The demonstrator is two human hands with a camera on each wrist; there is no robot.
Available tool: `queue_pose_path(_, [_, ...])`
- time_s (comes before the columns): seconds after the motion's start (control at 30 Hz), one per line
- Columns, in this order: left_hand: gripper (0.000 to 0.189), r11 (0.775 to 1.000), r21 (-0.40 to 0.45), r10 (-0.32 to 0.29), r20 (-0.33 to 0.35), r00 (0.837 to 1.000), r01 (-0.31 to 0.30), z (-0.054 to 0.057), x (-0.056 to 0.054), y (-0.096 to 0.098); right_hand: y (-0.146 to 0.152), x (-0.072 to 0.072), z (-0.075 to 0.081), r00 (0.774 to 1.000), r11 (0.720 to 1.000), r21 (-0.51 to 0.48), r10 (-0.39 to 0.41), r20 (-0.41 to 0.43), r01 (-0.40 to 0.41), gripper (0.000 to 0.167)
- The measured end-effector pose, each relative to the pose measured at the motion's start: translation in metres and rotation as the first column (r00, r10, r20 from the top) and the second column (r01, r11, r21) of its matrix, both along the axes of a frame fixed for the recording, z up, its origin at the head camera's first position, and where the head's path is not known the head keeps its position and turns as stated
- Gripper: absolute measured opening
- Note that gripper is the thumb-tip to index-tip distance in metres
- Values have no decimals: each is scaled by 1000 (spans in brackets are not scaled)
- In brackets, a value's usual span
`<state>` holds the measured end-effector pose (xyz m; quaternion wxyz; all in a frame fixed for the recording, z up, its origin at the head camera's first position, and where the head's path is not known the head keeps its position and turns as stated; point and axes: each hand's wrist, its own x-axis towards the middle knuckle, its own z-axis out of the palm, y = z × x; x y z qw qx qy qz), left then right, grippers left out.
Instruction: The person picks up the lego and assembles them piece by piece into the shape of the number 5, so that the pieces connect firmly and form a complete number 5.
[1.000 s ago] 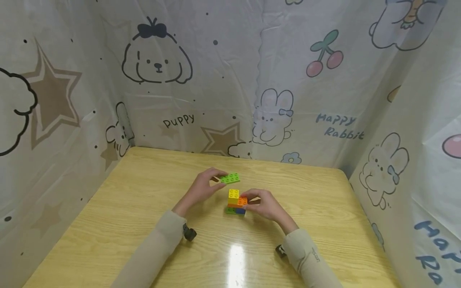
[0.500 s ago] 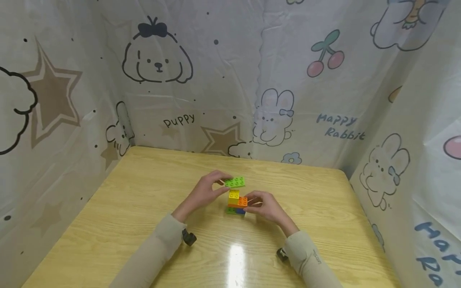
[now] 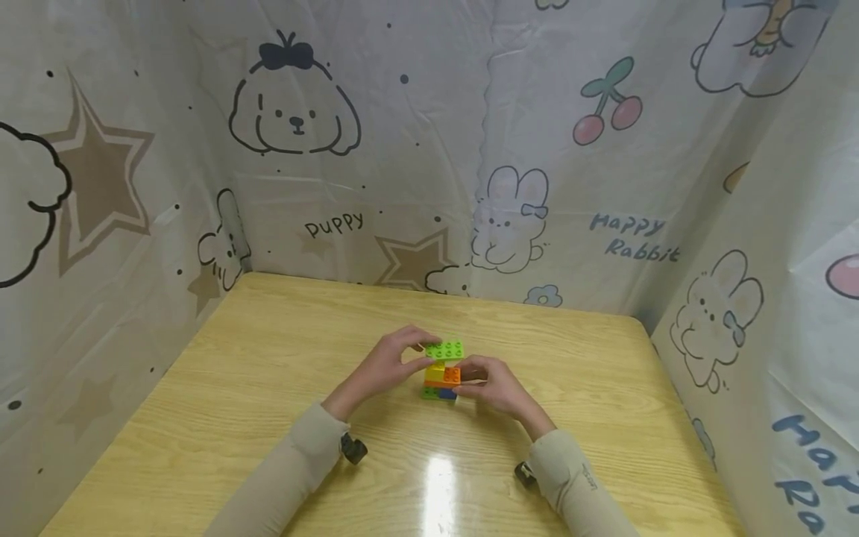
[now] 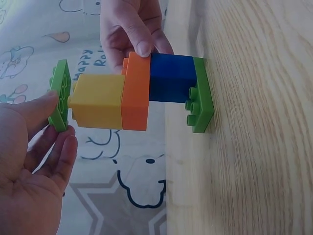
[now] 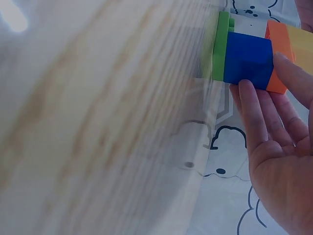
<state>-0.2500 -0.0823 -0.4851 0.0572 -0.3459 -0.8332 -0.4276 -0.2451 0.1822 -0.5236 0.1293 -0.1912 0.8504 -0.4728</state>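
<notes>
My left hand (image 3: 392, 363) pinches a light green flat toy brick (image 3: 451, 350) by one end, between thumb and fingers. In the left wrist view this flat brick stands just over the studs of a yellow brick (image 4: 98, 100); whether they touch I cannot tell. Below the yellow brick come an orange brick (image 4: 136, 93), a blue brick (image 4: 171, 78) and a green base plate (image 4: 204, 98) on the table. My right hand (image 3: 496, 382) holds this stack from the right, its thumb on the orange brick and a finger against the blue one.
The stack stands near the middle of a pale wooden table (image 3: 282, 462). Patterned cloth (image 3: 416, 149) hangs behind it and on both sides. A small black device (image 3: 353, 449) sits at the left cuff, another (image 3: 525, 473) at the right.
My left hand has carried the light green flat brick rightward and toward me, from behind the stack to over the yellow brick. My right hand has stayed on the stack.
</notes>
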Motion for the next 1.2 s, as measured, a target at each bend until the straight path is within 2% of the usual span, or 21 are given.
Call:
queue_pose_path(0.6, [33, 998, -70, -2, 2, 1000, 2, -3, 3, 1, 0, -3, -3, 1000, 1000, -29, -1, 23, 2, 26])
queue_pose_path(0.8, [33, 998, -59, -15, -1, 1000, 15, -4, 3, 1, 0, -3, -2, 1000, 1000, -13, -4, 17, 4, 27])
queue_pose_path(1.0, [33, 998, -58, -9, 25, 1000, 11, -4, 4, 0, 0, -3, -2, 1000, 1000, -20, -1, 17, 2, 28])
queue_pose_path(1.2, [33, 1000, -25, -18, 37, 999, 19, -5, 4, -2, 0, -3, -1, 1000, 1000, -23, 2, 27, -2, 31])
